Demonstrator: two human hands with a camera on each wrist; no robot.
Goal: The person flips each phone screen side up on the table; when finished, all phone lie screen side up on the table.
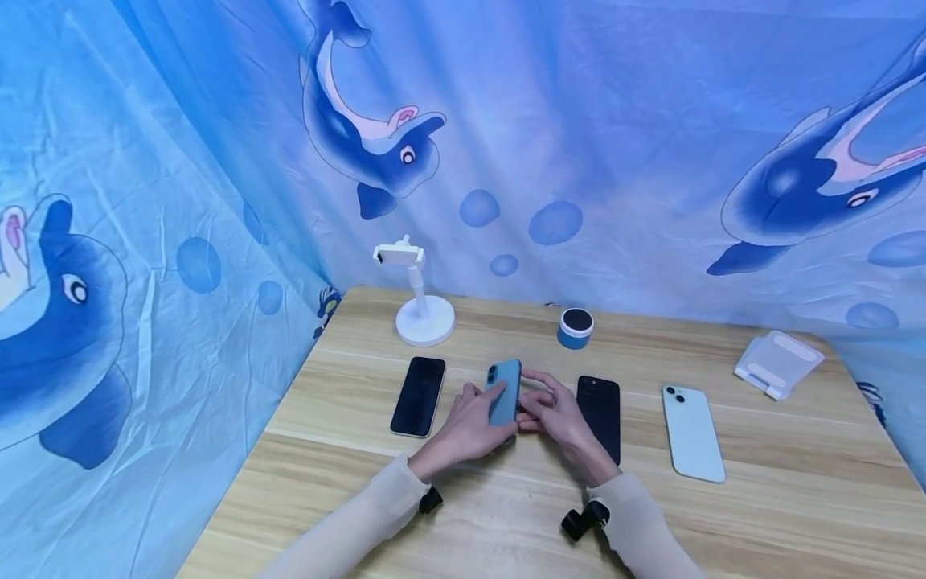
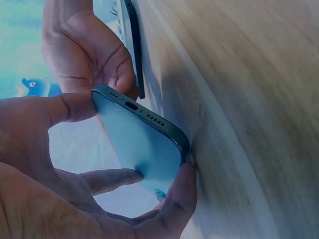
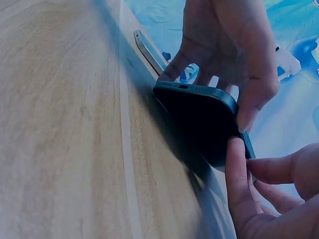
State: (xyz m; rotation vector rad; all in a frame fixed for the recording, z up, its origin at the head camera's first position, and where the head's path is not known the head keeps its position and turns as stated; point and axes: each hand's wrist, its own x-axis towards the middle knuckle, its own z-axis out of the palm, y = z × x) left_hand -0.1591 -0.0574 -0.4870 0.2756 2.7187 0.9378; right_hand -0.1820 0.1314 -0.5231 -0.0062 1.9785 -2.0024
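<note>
A teal smartphone is tilted, with one long edge raised off the table and its back up. My left hand grips it by its two long edges, one finger lying on the back. In the left wrist view the charging port end of the smartphone faces the camera. My right hand is at the raised long edge. The right wrist view shows its fingers pinching that edge, one fingertip on the dark screen side. Part of the far end is hidden by fingers.
A dark-screened phone lies to the left. A black phone, partly behind my right wrist, and a pale phone lie to the right. Further back stand a white phone stand, a small blue speaker and a folded white holder.
</note>
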